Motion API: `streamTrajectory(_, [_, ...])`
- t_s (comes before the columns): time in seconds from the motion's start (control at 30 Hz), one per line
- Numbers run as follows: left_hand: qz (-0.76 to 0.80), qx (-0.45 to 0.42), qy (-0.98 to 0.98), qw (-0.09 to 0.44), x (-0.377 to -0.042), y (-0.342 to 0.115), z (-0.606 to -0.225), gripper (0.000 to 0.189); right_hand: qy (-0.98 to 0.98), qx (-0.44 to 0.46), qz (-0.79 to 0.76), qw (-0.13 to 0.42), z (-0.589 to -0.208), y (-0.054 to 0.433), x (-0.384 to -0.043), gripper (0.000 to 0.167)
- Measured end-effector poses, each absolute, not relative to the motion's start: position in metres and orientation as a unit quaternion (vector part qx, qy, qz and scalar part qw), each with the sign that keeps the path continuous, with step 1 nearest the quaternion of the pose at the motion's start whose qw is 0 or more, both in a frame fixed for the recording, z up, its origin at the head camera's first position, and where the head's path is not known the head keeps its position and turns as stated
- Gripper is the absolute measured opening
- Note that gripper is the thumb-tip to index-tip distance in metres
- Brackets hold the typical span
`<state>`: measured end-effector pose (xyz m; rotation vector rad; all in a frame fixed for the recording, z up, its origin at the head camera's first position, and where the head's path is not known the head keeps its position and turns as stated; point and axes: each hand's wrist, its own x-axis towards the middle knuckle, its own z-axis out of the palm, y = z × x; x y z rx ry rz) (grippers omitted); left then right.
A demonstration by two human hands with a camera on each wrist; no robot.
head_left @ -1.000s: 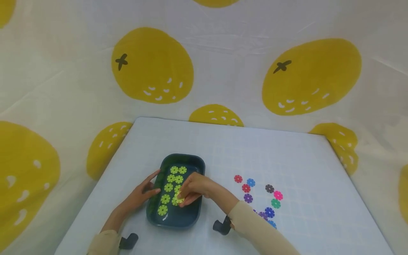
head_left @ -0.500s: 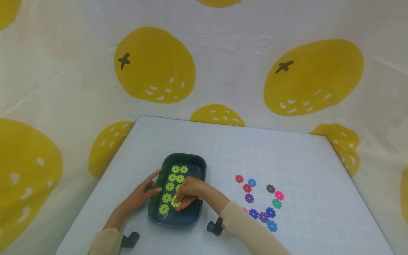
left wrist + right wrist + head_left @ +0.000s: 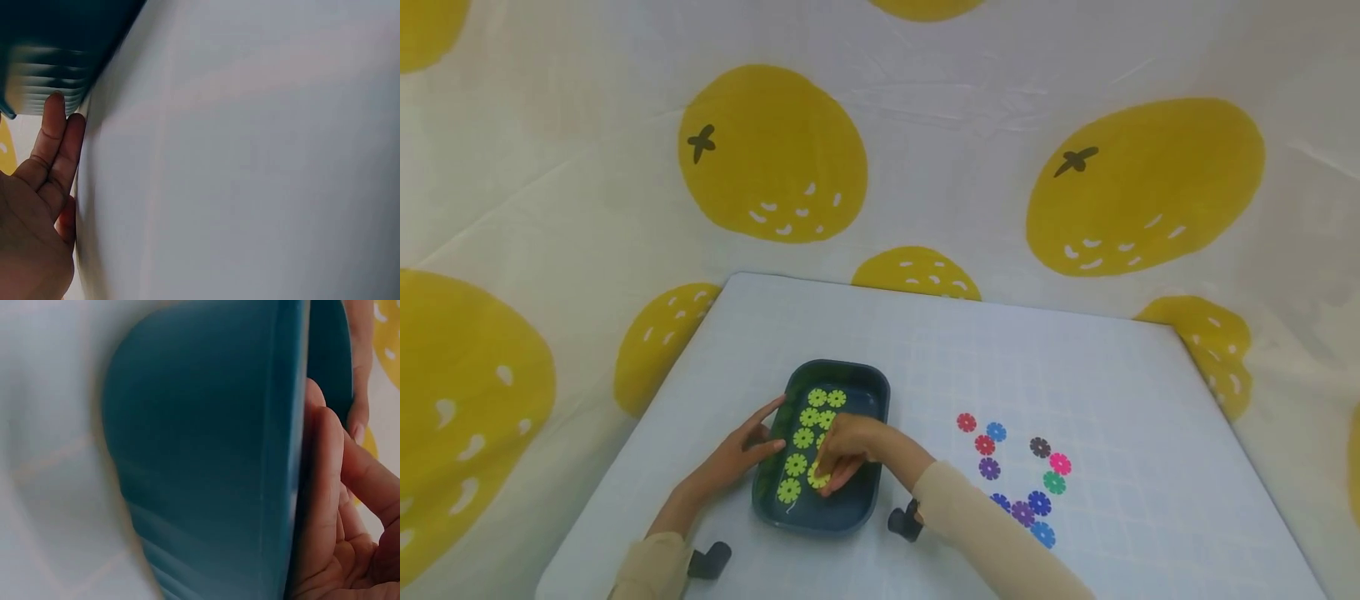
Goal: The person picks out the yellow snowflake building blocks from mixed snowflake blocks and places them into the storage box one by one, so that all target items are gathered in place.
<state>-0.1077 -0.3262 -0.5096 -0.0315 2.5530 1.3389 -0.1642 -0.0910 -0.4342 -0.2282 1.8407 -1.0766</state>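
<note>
Inside a dark teal tray (image 3: 808, 523) on the table lie several yellow-green notched discs (image 3: 796, 464), in two rough columns. My right hand (image 3: 853, 446) reaches over the tray's right side with curled fingers. Its fingertips are at a yellow-green disc (image 3: 818, 476) low in the right column and seem to pinch it. In the right wrist view the tray wall hides those fingertips. At the tray's left side my left hand (image 3: 737, 454) touches the wall, thumb at the rim. Its straight fingers (image 3: 53, 134) lie along the outside wall in the left wrist view.
Right of the tray lie loose notched discs in several colours, such as a red disc (image 3: 966, 422), a green disc (image 3: 1054, 482) and a purple disc (image 3: 1023, 512). A white table (image 3: 1120, 400) carries everything. Behind it hangs a fruit-patterned cloth (image 3: 940, 167).
Two overlapping yellow-green discs showed at my right fingertips a second ago; now one shows there. The right hand has shifted only slightly. My left hand stays at the tray, and the view has drifted.
</note>
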Motion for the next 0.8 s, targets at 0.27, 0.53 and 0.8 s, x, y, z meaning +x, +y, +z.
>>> streamTrajectory(0.27, [0.462, 0.0, 0.878, 0.125, -0.107, -0.327, -0.505, 0.072, 0.795, -0.165, -0.362, 0.458, -0.431, -0.102, -0.17, 0.012])
streamTrajectory(0.53, [0.465, -0.001, 0.875, 0.134, -0.106, -0.328, -0.505, 0.072, 0.808, -0.188, -0.298, 0.473, -0.433, -0.114, -0.176, 0.018])
streamTrajectory(0.8, [0.477, 0.0, 0.869, 0.133, -0.109, -0.327, -0.507, 0.071, 0.831, -0.244, -0.229, 0.445, -0.436, -0.115, -0.18, 0.018])
